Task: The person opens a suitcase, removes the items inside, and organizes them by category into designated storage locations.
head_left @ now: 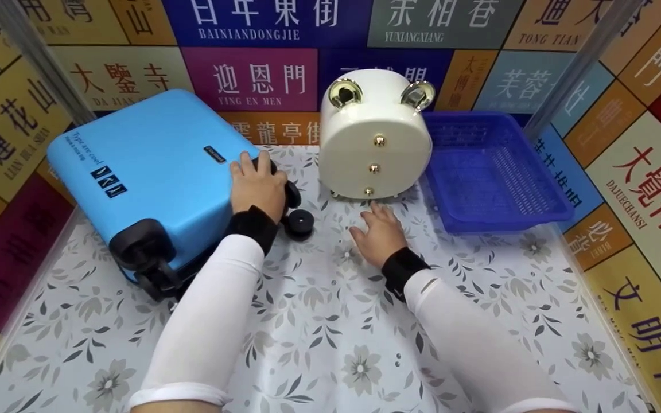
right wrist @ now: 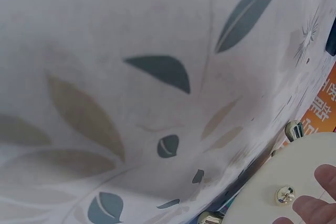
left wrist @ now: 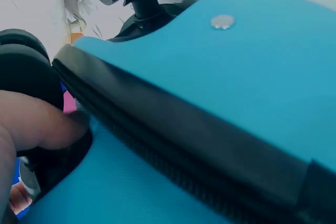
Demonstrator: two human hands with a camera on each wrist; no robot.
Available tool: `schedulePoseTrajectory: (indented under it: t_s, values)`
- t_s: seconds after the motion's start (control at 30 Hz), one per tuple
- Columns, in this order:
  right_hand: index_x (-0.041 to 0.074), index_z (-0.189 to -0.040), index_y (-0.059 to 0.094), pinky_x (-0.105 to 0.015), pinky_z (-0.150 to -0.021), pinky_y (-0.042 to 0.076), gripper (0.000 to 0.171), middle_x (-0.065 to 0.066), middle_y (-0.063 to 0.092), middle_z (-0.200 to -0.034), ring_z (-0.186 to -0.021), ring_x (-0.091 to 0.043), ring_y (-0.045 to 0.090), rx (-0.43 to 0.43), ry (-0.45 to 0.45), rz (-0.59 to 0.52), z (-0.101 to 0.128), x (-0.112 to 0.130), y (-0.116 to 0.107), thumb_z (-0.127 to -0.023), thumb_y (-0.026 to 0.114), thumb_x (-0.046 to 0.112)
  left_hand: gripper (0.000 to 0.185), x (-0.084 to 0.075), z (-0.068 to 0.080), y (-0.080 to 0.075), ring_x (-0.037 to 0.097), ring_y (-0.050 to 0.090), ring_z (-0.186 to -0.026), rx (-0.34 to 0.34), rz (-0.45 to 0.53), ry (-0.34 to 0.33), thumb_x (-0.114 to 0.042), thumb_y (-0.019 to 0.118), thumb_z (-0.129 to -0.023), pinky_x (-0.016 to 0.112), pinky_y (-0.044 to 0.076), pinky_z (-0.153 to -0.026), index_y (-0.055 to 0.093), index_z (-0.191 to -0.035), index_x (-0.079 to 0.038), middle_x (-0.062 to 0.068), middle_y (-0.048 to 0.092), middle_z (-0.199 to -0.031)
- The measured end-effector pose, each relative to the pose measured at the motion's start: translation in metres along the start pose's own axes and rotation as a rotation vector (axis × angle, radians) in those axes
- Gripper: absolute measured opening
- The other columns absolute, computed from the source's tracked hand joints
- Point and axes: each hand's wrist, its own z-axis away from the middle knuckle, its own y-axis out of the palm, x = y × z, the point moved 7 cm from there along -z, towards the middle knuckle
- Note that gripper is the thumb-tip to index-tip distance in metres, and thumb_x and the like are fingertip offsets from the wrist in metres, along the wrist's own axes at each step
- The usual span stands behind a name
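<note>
The left hand (head_left: 257, 186) lies on the near corner of a sky-blue hard-shell plastic suitcase (head_left: 152, 172), which lies flat on the worktop (head_left: 319, 321), a surface covered in a white cloth printed with grey-green leaves and flowers. Its fingers curl over the suitcase edge at a black caster wheel (head_left: 293, 194); in the left wrist view a fingertip (left wrist: 47, 124) presses against the black wheel housing beside the dark zipper band (left wrist: 173, 145). A second black wheel (head_left: 300, 222) sits just right of that wrist.

The right hand (head_left: 381, 235) rests palm down on the worktop with its fingers loosely spread and straight, holding nothing. Its fingertips reach just short of a cream-white round glossy case (head_left: 375, 135) standing right ahead of it, whose flat face carries three small gold studs (head_left: 374, 167) and whose top bears two gold-rimmed wheels (head_left: 345, 93). The right wrist view shows fingertips (right wrist: 315, 203) close to one gold stud (right wrist: 286, 195).

Beyond the right hand, to its right, a blue perforated plastic tray (head_left: 494, 172) sits touching the cream case.
</note>
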Motion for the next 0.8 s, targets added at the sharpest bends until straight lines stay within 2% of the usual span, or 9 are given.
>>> schedulePoseTrajectory:
  t_s: [0.17, 0.5, 0.8]
  values:
    - [-0.002, -0.145, 0.061, -0.057, -0.132, 0.025, 0.056, -0.025, 0.038, -0.168, -0.158, -0.049, 0.033, 0.008, 0.007, -0.002, -0.001, 0.000, 0.000, -0.105, 0.064, 0.037, 0.038, -0.002, 0.009, 0.002, 0.054, 0.031, -0.153, -0.048, -0.002, 0.048, -0.019, 0.048, -0.110, 0.067, 0.030, -0.125, 0.063, -0.145, -0.022, 0.022, 0.034, -0.163]
    - [-0.002, -0.147, 0.060, -0.057, -0.132, 0.022, 0.058, -0.025, 0.037, -0.169, -0.158, -0.050, 0.030, 0.016, -0.002, 0.004, 0.000, 0.002, -0.004, -0.106, 0.061, 0.039, 0.029, -0.015, 0.043, -0.005, 0.047, 0.044, -0.147, -0.269, 0.018, 0.256, -0.014, 0.059, -0.104, 0.062, 0.040, -0.121, 0.074, -0.128, -0.021, 0.017, 0.050, -0.154]
    - [-0.001, -0.147, 0.060, -0.056, -0.133, 0.022, 0.058, -0.024, 0.036, -0.170, -0.159, -0.048, 0.030, 0.025, 0.013, 0.005, 0.002, 0.000, -0.004, -0.105, 0.062, 0.039, 0.022, -0.013, 0.076, -0.009, 0.043, 0.049, -0.142, -0.378, 0.056, 0.452, -0.012, 0.069, -0.097, 0.056, 0.043, -0.121, 0.074, -0.118, -0.018, 0.012, 0.056, -0.148]
